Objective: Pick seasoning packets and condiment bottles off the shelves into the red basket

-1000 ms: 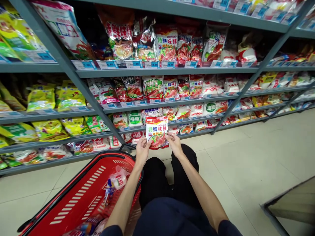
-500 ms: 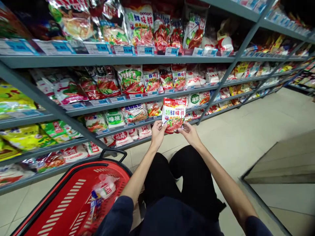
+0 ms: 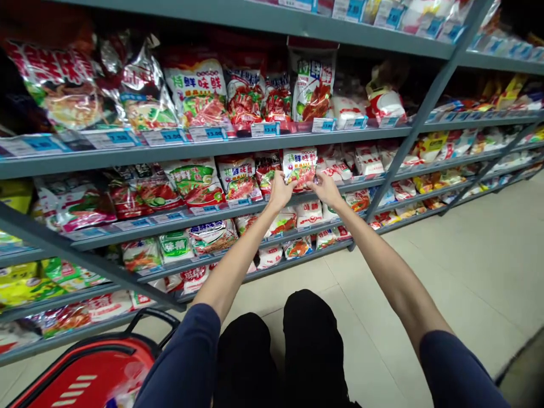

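Note:
At the edge of the second visible shelf, I have a white-and-red seasoning packet [image 3: 301,165] between both hands. My left hand [image 3: 281,192] closes on its lower left edge, thumb at the front. Its lower right corner is pinched by my right hand [image 3: 326,189]. The packet stands upright, facing me, among others of its row. A matching packet [image 3: 238,177] is to the left, with a dark red packet [image 3: 267,170] between them. White-and-red bags [image 3: 334,164] lie just right of my right hand. My fingertips behind the packet are hidden.
Grey shelves [image 3: 204,145] full of seasoning bags run across the view, with slanted uprights [image 3: 425,113] between sections. Blue-and-white price tags line the shelf edges. A red shopping basket [image 3: 97,368] with a black handle is at the lower left, on the tiled floor [image 3: 399,266].
Both hands have carried the packet forward from above my knees to the shelf, arms now stretched out. The view has shifted, and the basket sits lower at the left.

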A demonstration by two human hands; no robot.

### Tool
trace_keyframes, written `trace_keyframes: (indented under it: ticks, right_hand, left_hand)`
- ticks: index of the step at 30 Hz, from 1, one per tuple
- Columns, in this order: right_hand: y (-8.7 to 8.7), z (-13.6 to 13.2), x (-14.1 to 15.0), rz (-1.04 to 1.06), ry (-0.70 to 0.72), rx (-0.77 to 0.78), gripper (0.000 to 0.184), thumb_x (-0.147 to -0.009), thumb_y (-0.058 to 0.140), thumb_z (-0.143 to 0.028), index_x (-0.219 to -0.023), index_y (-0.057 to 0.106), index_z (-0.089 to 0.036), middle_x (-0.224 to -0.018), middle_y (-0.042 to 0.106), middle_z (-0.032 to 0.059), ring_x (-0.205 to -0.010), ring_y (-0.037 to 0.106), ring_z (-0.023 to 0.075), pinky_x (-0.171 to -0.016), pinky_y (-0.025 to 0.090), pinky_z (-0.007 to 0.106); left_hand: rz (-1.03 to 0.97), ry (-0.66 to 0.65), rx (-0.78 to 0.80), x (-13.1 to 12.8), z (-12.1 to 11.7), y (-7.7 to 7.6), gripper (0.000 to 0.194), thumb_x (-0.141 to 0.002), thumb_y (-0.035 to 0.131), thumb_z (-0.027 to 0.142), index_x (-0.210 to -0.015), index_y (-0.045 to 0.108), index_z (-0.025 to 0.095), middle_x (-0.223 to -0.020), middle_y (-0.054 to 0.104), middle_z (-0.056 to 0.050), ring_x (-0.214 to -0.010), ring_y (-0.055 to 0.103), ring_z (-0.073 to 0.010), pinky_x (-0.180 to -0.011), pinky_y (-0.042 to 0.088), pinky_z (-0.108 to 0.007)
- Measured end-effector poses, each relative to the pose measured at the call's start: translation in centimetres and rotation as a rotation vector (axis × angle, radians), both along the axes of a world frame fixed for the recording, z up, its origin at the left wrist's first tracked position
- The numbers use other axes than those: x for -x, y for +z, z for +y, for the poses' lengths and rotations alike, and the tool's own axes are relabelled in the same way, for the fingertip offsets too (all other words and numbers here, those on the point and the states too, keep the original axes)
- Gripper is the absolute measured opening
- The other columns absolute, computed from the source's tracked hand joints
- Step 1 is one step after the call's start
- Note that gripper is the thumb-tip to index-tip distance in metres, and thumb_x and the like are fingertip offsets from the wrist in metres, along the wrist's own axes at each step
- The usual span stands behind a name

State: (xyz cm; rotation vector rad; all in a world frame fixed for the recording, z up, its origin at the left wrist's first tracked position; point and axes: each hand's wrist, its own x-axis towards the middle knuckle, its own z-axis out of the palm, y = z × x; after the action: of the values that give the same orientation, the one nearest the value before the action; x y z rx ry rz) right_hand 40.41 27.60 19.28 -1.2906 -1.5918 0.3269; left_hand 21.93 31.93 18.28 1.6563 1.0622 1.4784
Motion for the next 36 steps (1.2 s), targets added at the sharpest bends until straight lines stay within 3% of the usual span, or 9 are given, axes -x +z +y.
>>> trace_keyframes:
  ticks: [3, 6, 11, 16, 20, 28, 33, 36]
  right_hand:
    - [0.7, 4.6, -2.1, -0.090, 0.036, -0.032, 0.054, -0.081, 0.075, -0.055, -0.114, 0.067, -0.013, -0.105, 0.074, 0.0117, -0.094, 0.067, 0.0265, -0.094, 0.053, 0.044]
    - [0.4, 6.2, -3.7, -0.226, 0.094, -0.100, 0.055, -0.083, 0.073, -0.060, -0.113, 0.064, -0.014, -0.100, 0.072, 0.0116, -0.090, 0.065, 0.0267, -0.089, 0.053, 0.043]
    - [-0.8, 5.3, -4.9, -0.335, 0.186, -0.134, 0.045, -0.091, 0.065, -0.060, -0.107, 0.059, -0.018, -0.093, 0.067, 0.0095, -0.082, 0.060, 0.0250, -0.079, 0.050, 0.040]
    - [-0.8, 5.2, -5.1, -0.369, 0.189, -0.055, 0.037, -0.092, 0.065, -0.057, -0.094, 0.056, -0.021, -0.076, 0.059, 0.0031, -0.068, 0.055, 0.0215, -0.068, 0.046, 0.036]
    - [-0.6, 6.2, -5.4, -0.412, 0.183, -0.061, 0.035, -0.091, 0.068, -0.054, -0.095, 0.058, -0.021, -0.077, 0.060, 0.0040, -0.071, 0.057, 0.0225, -0.068, 0.047, 0.035]
    - [-0.6, 8.6, -6.1, -0.366, 0.190, -0.020, 0.040, -0.087, 0.073, -0.058, -0.091, 0.062, -0.020, -0.071, 0.057, 0.0040, -0.073, 0.058, 0.0256, -0.077, 0.049, 0.041]
    - [-0.6, 7.6, -5.3, -0.359, 0.126, -0.009, 0.038, -0.090, 0.069, -0.055, -0.095, 0.059, -0.019, -0.077, 0.060, 0.0055, -0.076, 0.059, 0.0264, -0.079, 0.049, 0.042]
    - [-0.3, 6.4, -5.1, -0.371, 0.170, -0.006, 0.035, -0.093, 0.066, -0.050, -0.102, 0.058, -0.018, -0.087, 0.064, 0.0090, -0.086, 0.062, 0.0284, -0.082, 0.049, 0.042]
  left_hand:
    - [0.058, 0.099, -0.043, -1.1, 3.0, 0.5, 0.043, -0.073, 0.086, 0.017, -0.085, 0.045, 0.022, -0.078, 0.051, 0.000, -0.086, 0.057, -0.0244, -0.091, 0.044, -0.042]
    - [0.126, 0.153, -0.100, -1.3, 2.9, -0.1, 0.041, -0.077, 0.085, 0.026, -0.085, 0.045, 0.022, -0.080, 0.050, -0.002, -0.089, 0.056, -0.0266, -0.092, 0.043, -0.043]
    - [0.177, 0.098, -0.131, -1.1, 0.6, -1.1, 0.036, -0.083, 0.080, 0.035, -0.098, 0.050, 0.021, -0.078, 0.049, -0.001, -0.080, 0.055, -0.0240, -0.089, 0.044, -0.041]
    - [0.178, 0.029, -0.092, -1.0, 0.2, -0.3, 0.047, -0.073, 0.089, 0.036, -0.097, 0.051, 0.021, -0.071, 0.049, 0.002, -0.063, 0.049, -0.0179, -0.078, 0.048, -0.040]
    - [0.268, 0.107, -0.037, -1.5, 0.2, 0.1, 0.054, -0.066, 0.094, 0.034, -0.091, 0.048, 0.022, -0.067, 0.047, 0.004, -0.062, 0.049, -0.0178, -0.075, 0.048, -0.039]
    - [0.369, 0.188, 0.018, -2.6, 1.9, -0.5, 0.049, -0.075, 0.088, 0.033, -0.089, 0.042, 0.023, -0.065, 0.043, 0.004, -0.064, 0.048, -0.0191, -0.075, 0.044, -0.038]
    - [0.279, 0.170, 0.009, -2.5, 2.4, -0.8, 0.052, -0.069, 0.092, 0.032, -0.084, 0.043, 0.023, -0.068, 0.045, 0.003, -0.075, 0.054, -0.0234, -0.082, 0.047, -0.041]
    - [0.319, 0.183, 0.005, -2.4, 1.8, -0.3, 0.051, -0.069, 0.092, 0.031, -0.088, 0.046, 0.021, -0.066, 0.044, 0.003, -0.072, 0.054, -0.0234, -0.080, 0.048, -0.040]
